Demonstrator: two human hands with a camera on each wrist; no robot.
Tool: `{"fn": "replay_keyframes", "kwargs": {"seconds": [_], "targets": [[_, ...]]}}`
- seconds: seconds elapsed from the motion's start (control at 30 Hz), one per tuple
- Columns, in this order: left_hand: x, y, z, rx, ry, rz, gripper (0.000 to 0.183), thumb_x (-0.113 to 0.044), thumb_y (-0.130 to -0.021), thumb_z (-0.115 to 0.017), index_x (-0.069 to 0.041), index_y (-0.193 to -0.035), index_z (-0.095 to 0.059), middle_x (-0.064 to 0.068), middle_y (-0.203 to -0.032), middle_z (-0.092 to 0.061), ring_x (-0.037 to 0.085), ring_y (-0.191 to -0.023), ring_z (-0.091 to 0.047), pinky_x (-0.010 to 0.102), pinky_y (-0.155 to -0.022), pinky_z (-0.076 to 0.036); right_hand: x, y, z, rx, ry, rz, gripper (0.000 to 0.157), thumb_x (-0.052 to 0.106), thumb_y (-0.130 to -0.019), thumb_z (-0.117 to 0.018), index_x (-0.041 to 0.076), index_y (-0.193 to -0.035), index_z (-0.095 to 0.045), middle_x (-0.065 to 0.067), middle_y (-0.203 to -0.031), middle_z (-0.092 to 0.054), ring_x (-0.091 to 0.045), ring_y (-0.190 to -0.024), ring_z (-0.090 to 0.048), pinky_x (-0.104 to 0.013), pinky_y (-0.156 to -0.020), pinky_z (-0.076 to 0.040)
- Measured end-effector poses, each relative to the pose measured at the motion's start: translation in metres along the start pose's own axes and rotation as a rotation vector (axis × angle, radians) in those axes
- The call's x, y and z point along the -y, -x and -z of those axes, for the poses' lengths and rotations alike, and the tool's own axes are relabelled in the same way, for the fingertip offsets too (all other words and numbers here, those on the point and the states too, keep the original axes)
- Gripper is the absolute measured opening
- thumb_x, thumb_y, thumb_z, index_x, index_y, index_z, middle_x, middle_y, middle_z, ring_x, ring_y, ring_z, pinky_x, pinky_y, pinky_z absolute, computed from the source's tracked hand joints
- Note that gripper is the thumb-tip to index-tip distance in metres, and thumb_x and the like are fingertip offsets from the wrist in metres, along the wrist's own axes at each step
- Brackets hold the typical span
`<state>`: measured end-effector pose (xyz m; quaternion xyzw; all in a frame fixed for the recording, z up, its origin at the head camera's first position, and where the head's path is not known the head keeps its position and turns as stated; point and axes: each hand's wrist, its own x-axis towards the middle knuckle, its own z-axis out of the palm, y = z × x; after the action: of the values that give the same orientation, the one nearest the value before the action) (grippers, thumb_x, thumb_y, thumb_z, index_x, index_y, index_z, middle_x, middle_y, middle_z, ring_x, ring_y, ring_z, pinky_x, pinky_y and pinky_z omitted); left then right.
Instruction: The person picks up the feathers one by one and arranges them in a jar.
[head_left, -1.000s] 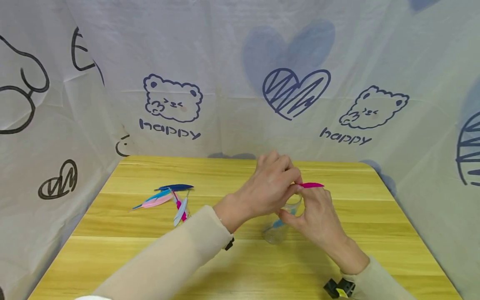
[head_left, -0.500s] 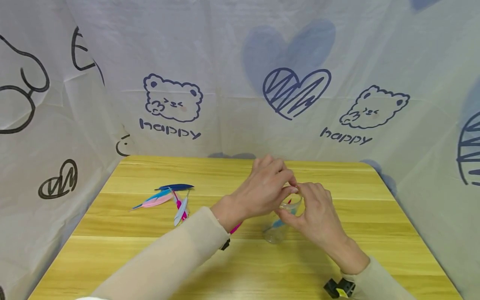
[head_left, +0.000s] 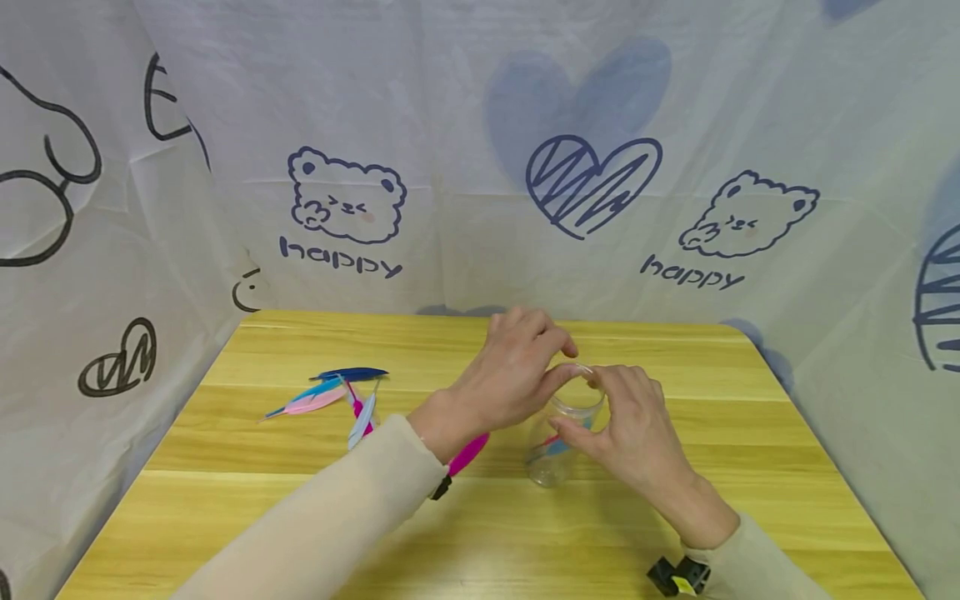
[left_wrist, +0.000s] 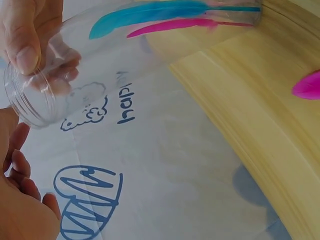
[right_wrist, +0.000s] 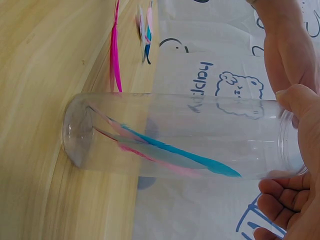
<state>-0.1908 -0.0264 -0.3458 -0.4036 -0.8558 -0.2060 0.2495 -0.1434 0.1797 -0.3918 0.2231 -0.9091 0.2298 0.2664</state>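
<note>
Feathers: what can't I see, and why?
Head view: near end of the loose bright pink feather, behind the left sleeve and wrist camera.
Left wrist view: most of that feather, cut by the right edge.
Head view: part of the blue feather in the jar, behind the right hand.
Right wrist view: count of piled feathers, too small.

Head view: faces forward and down over the tabletop (head_left: pixel 465 542). Wrist views: close range, turned sideways, both sharing the clear jar (right_wrist: pixel 215 127).
</note>
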Motion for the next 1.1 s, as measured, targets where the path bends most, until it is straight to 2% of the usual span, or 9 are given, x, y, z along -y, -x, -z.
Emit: {"fn": "replay_keyframes", "kwargs": {"seconds": [0.23, 0.33, 0.43, 0.67, 0.83, 1.0, 1.1], "targets": [[0.013, 0.020, 0.004, -0.084, -0.075, 0.030, 0.024, -0.030, -0.104, -0.069, -0.013, -0.120, -0.067, 0.005, -0.111, -0.061, 0.027, -0.102, -0.049, 0.043, -0.090, -0.042, 0.000, 0.000, 0.000, -0.002, 0.002, -0.005, 0.059, 0.043, -0.076, -0.091, 0.005, -0.113, -0.064, -0.010, -0.102, -0.067, -0.033, -0.098, -0.061, -0.051, -0.084, -0.044], [0.019, 0.034, 0.002, -0.089, -0.105, 0.041, 0.021, -0.023, -0.103, -0.067, -0.011, -0.121, -0.067, 0.006, -0.111, -0.060, 0.028, -0.103, -0.050, 0.044, -0.093, -0.043, 0.000, -0.001, 0.000, 0.002, -0.002, -0.015, 0.060, 0.042, -0.076, -0.091, 0.005, -0.113, -0.064, -0.011, -0.103, -0.067, -0.033, -0.098, -0.061, -0.051, -0.085, -0.044], [0.025, 0.050, -0.001, -0.064, -0.114, 0.057, 0.021, -0.017, -0.103, -0.066, -0.010, -0.123, -0.066, 0.007, -0.112, -0.061, 0.028, -0.105, -0.052, 0.043, -0.094, -0.045, 0.001, 0.000, 0.000, 0.006, -0.004, -0.021, 0.060, 0.042, -0.075, -0.091, 0.005, -0.114, -0.064, -0.011, -0.103, -0.067, -0.033, -0.099, -0.061, -0.052, -0.085, -0.044], [0.034, 0.086, -0.006, 0.049, -0.150, 0.053, 0.026, -0.011, -0.099, -0.069, -0.007, -0.125, -0.067, 0.010, -0.119, -0.064, 0.029, -0.111, -0.058, 0.042, -0.099, -0.051, 0.000, 0.000, 0.000, 0.010, -0.010, -0.027, 0.061, 0.041, -0.075, -0.092, 0.005, -0.115, -0.064, -0.012, -0.104, -0.068, -0.034, -0.100, -0.061, -0.052, -0.087, -0.044], [0.036, 0.106, -0.008, 0.142, -0.171, 0.042, 0.032, -0.015, -0.098, -0.071, -0.004, -0.128, -0.067, 0.012, -0.124, -0.066, 0.029, -0.115, -0.061, 0.041, -0.103, -0.054, 0.001, 0.001, 0.000, 0.020, -0.013, -0.034, 0.062, 0.041, -0.075, -0.092, 0.004, -0.116, -0.064, -0.012, -0.105, -0.068, -0.033, -0.101, -0.061, -0.052, -0.088, -0.044], [0.037, 0.125, -0.011, 0.271, -0.164, 0.075, 0.039, -0.021, -0.100, -0.071, -0.001, -0.133, -0.064, 0.014, -0.131, -0.065, 0.031, -0.123, -0.061, 0.043, -0.107, -0.053, 0.001, 0.000, 0.001, 0.024, -0.012, -0.035, 0.061, 0.042, -0.075, -0.091, 0.004, -0.115, -0.064, -0.012, -0.105, -0.067, -0.034, -0.101, -0.061, -0.052, -0.087, -0.044], [0.035, 0.134, -0.013, 0.376, -0.141, 0.087, 0.046, -0.028, -0.102, -0.070, 0.001, -0.137, -0.061, 0.016, -0.136, -0.063, 0.033, -0.130, -0.059, 0.045, -0.111, -0.050, 0.001, 0.000, 0.001, 0.031, -0.010, -0.039, 0.061, 0.042, -0.075, -0.090, 0.004, -0.115, -0.064, -0.013, -0.105, -0.067, -0.034, -0.101, -0.061, -0.052, -0.088, -0.044]]}}
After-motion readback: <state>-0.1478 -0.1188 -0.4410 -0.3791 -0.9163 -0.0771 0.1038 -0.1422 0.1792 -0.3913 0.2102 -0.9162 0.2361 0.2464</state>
